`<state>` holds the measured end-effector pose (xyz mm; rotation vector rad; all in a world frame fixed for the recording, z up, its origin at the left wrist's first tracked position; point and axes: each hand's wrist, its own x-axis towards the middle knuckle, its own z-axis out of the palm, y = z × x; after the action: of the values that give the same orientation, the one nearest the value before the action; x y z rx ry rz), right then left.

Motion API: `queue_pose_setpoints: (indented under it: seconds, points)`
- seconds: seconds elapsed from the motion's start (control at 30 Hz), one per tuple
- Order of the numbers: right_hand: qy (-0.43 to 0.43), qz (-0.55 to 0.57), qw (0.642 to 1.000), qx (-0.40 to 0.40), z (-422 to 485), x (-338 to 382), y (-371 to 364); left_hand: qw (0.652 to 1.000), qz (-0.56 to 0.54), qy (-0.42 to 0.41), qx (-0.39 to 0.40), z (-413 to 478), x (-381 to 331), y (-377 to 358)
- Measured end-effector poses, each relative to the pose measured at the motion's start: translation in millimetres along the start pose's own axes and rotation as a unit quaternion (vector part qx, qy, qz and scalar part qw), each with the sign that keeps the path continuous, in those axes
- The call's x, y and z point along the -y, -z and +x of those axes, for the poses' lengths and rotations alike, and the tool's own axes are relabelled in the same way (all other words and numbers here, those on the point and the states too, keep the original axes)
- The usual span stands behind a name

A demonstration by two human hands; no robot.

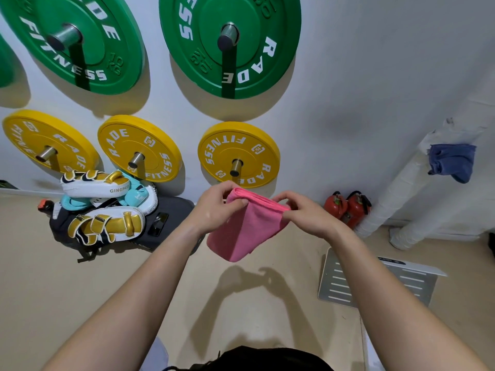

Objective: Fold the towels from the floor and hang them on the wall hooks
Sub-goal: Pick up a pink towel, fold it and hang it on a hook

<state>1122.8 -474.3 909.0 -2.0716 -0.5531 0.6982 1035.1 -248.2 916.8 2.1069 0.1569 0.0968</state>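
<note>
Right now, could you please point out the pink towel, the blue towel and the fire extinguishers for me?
pink towel point(241, 231): head view, middle of its hanging face.
blue towel point(452, 160): head view, middle of the bunched cloth.
fire extinguishers point(357, 212): head view, red body of the right one.

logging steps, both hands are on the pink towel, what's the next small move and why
Probably carry the pink towel toward the wall beside the blue towel. It already hangs folded, the left hand and right hand pinching its top edge, and the blue towel is up on the wall. What it would hang from there is unclear.
</note>
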Motion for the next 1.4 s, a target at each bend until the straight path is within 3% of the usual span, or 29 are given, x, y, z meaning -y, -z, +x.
queue_pose_setpoints:
  seconds: [0.13,0.3,0.43,0.67,0.8,0.93,1.0,1.13,1.2,1.3,1.4]
  points:
    - [0.09,-0.125,0.987,0.047,4.5,34.1,3.5,0.999,-0.007,-0.043,0.009,4.4,-11.5,-1.7]
    - [0.196,-0.159,0.967,-0.028,18.7,64.4,6.6,0.994,-0.076,-0.049,-0.062,4.1,-16.2,3.0]
    - [0.243,-0.145,0.959,-0.033,26.4,87.0,17.1,0.988,-0.149,-0.008,-0.037,-4.9,-3.8,5.0]
    - [0.292,-0.129,0.942,-0.103,27.9,133.0,58.9,0.994,-0.069,0.089,-0.002,-13.0,22.6,-14.9]
    - [0.255,-0.123,0.936,-0.208,32.5,123.8,86.2,0.994,-0.055,0.098,-0.003,-16.1,36.3,-12.9]
    - [0.157,-0.099,0.932,-0.311,36.1,86.5,100.4,0.989,-0.075,0.122,-0.036,-16.4,52.7,8.6]
    - [0.115,-0.09,0.927,-0.346,35.0,64.7,99.4,0.978,-0.145,0.13,-0.077,-14.1,51.1,19.9]
    - [0.054,-0.063,0.921,-0.382,29.9,29.2,77.9,0.911,-0.348,0.155,-0.157,-3.7,35.9,31.9]
    - [0.038,-0.032,0.923,-0.382,26.4,18.7,59.8,0.917,-0.302,0.146,-0.214,5.8,33.5,30.5]
    - [0.025,0.009,0.921,-0.39,21.1,8.6,36.3,0.934,-0.085,0.14,-0.318,10.1,27.0,21.5]
    - [0.002,0.029,0.91,-0.413,17.2,1.7,27.5,0.937,0.019,0.099,-0.335,8.4,25.8,17.6]
